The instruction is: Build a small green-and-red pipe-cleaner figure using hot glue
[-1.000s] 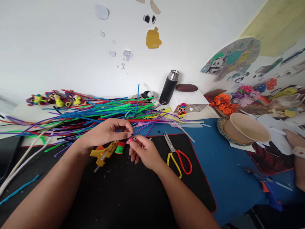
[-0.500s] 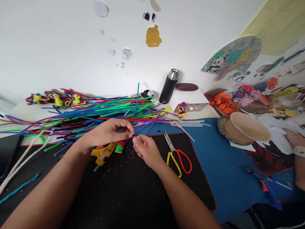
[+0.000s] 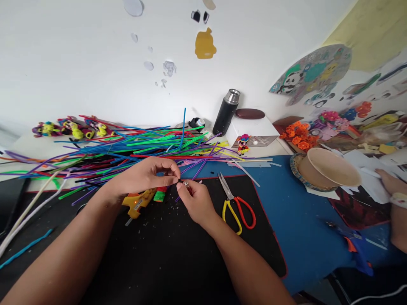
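Black bit point(image 3: 179, 181) is pinched at fingertips of left hand point(image 3: 149, 174), just left of right thumb tip; long axis can't be told, too small. Silver piece point(image 3: 186, 184) is gripped in right hand point(image 3: 199, 204), thumb closed in. Both hands about equally near. Glue gun point(image 3: 136, 205), red-green roll point(image 3: 160, 195) seen by left hand; scissors point(image 3: 235, 202) laid right of right hand.

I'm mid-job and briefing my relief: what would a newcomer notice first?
Probably the bright pipe cleaners heaped along the wall. Next, scissors with red and yellow handles on the black mat. Mid-picture, the left hand pinches a tiny dark piece beside the right hand, which grips a small, mostly hidden piece.
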Demonstrator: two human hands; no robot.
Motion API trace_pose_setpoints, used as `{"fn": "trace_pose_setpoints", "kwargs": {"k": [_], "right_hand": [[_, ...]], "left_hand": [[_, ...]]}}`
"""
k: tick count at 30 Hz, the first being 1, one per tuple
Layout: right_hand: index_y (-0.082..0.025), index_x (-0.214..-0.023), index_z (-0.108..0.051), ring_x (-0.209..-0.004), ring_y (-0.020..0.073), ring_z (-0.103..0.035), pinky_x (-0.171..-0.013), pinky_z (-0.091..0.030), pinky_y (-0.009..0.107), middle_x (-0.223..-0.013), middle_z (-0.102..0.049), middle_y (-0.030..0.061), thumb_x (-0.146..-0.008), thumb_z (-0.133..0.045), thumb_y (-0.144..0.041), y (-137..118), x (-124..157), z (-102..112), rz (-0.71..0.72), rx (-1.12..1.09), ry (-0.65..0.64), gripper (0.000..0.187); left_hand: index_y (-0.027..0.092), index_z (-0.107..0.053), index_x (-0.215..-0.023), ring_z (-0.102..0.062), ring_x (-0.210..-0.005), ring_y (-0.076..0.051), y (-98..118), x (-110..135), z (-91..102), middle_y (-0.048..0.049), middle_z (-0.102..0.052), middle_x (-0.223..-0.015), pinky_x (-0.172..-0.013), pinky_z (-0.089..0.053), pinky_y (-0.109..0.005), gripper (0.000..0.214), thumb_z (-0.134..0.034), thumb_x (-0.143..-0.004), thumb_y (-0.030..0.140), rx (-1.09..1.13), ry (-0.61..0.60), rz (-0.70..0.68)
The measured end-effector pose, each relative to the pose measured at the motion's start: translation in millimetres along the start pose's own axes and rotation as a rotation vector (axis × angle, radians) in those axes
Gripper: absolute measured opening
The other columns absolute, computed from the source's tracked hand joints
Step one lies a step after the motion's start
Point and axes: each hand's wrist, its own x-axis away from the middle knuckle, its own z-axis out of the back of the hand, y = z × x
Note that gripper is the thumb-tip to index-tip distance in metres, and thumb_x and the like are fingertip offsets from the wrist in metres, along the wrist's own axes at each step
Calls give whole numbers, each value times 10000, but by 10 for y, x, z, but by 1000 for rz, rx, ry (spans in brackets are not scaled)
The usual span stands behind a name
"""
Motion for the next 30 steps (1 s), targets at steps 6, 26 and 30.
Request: {"fn": "trace_pose_setpoints", "kwargs": {"k": [6,26,30], "right_hand": [[-259,-688,-432,-601,139,-385,-613,-287,319,-615,-442,-53,-967,-560,-530,-16,18,-26,10,72,27,409],[-263,-692,-423,-580,137,-368,-588,-266,323,-604,-421,-55,-934,-541,-504,18,4,-46,-4,74,63,362],[-261,-695,-424,-589,139,-380,-593,-274,319,-609,-424,-53,-939,-553,-487,44,1,-49,-1,89,62,357]], "left_hand": [[181,-772,-930,-660,-740,-170,-13,-13,-23,-32,-736,-827,-691,-536,-241,299,-828,-933,474,34,-27,18],[192,-797,-927,-661,-757,-168,-49,-38,-57,-29,-756,-841,-704,-510,-239,243,-826,-896,431,19,-45,63],[198,-810,-941,-683,-781,-179,-47,-47,-64,-33,-771,-860,-717,-521,-244,236,-817,-898,431,3,-58,69]]}}
